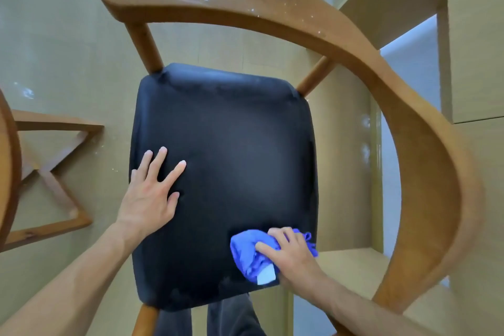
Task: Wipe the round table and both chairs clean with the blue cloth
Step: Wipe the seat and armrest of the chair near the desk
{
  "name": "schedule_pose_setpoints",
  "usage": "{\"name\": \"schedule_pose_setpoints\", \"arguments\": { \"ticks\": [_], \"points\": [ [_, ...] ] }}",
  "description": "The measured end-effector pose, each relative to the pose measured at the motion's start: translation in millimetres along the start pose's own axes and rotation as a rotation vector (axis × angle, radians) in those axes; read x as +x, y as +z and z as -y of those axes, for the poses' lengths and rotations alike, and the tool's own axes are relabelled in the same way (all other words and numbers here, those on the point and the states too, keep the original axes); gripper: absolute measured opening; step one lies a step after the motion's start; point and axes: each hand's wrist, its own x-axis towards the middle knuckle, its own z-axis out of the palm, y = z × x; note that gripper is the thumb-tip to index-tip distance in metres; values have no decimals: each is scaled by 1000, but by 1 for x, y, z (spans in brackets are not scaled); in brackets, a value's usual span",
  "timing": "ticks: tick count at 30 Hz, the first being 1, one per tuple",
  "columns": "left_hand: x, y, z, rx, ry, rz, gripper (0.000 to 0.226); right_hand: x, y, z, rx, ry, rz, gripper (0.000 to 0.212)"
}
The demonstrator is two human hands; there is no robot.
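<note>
Blue cloth (246, 252) bunched under gripping right hand (290, 256); left hand (151, 194) flat on seat (231, 158).

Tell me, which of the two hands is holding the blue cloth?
The right hand grips the crumpled blue cloth; the left hand lies flat on the black padded chair seat.

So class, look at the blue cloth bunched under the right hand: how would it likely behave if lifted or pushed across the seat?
The blue cloth is probably floppy: it lies crumpled in folds under the right hand. It looks light, since curled fingers alone gather it. Pushed, it would likely bunch and slide rather than roll on the smooth dark seat.
</note>
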Motion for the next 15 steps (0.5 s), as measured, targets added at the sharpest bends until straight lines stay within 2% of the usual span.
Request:
{"name": "schedule_pose_setpoints", "arguments": {
  "ticks": [2, 3, 6, 9, 12, 15],
  "points": [
    [0, -2, 1, -6, -14, 17, 68, -11, 1, 11, -43, -175, 175, 66],
    [0, -2, 2, -10, -13, 18, 69, -4, -4, 13, -55, -216, 200, 63],
    [0, -1, 3, -29, -12, 10, 67, 37, -18, 34, -102, -252, 126, 50],
    [0, 1, 4, -38, -27, 24, 66, 68, -6, 97, -44, -311, 13, 44],
    [1, 0, -1, -1, -34, 43, 69, 67, 24, 154, -83, -467, 75, 43],
    [0, -2, -5, 77, -35, 109, 88, 59, 23, 136, -169, -664, 99, 37]
  ]
}}
